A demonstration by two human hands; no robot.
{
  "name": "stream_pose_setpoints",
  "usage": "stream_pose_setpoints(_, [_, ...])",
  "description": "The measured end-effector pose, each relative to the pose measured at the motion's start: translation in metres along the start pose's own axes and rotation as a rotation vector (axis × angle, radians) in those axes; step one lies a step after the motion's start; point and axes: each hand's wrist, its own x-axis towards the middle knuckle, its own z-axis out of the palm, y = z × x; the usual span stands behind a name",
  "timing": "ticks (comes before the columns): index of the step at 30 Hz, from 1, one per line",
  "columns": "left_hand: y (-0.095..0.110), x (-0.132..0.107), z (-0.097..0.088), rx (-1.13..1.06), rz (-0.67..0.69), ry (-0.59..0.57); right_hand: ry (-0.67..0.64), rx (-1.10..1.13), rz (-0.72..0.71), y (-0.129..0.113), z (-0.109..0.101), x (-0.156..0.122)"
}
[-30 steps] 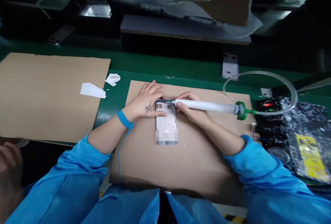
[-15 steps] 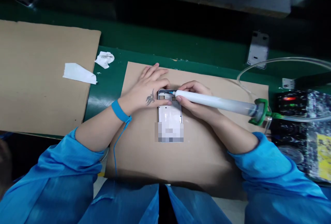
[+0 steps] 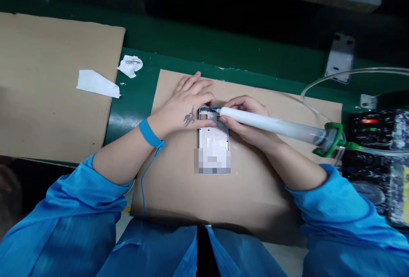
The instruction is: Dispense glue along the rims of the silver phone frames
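A thin metal phone frame (image 3: 213, 134) lies flat on a cardboard sheet (image 3: 243, 200), its long axis running straight away from the person and its near end pixelated. It looks light and stiff but bendable, best taken by its long edges. At the frame's far end, the left hand (image 3: 183, 113) presses down, fingers spread apart on the cardboard, thumb across the frame. Right of that end, the right hand (image 3: 247, 134) has its fingers curled together around a white syringe (image 3: 271, 124), whose blue tip (image 3: 213, 109) touches the frame's far end. Right of the frame, a clear tube (image 3: 351, 72) leaves the syringe's green cap (image 3: 330, 139).
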Motion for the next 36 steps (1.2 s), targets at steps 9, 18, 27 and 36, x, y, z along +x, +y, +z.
stream_pose_setpoints(9, [0.0008,0.0005,-0.0012,-0.008,-0.009,-0.010,-0.008,-0.001,0.026,-0.0045,0.0006,0.0013])
stream_pose_setpoints(18, [0.0012,0.0009,0.0000,-0.012,-0.025,-0.020,-0.014,0.042,0.036,-0.0050,0.0008,0.0006])
stream_pose_setpoints(27, [-0.0003,0.0004,0.0014,-0.012,-0.013,-0.014,-0.012,0.011,0.005,-0.0035,-0.0008,0.0014])
stream_pose_setpoints(36, [-0.0017,0.0002,0.0029,-0.019,-0.004,0.002,-0.033,0.006,0.022,-0.0062,-0.0028,0.0014])
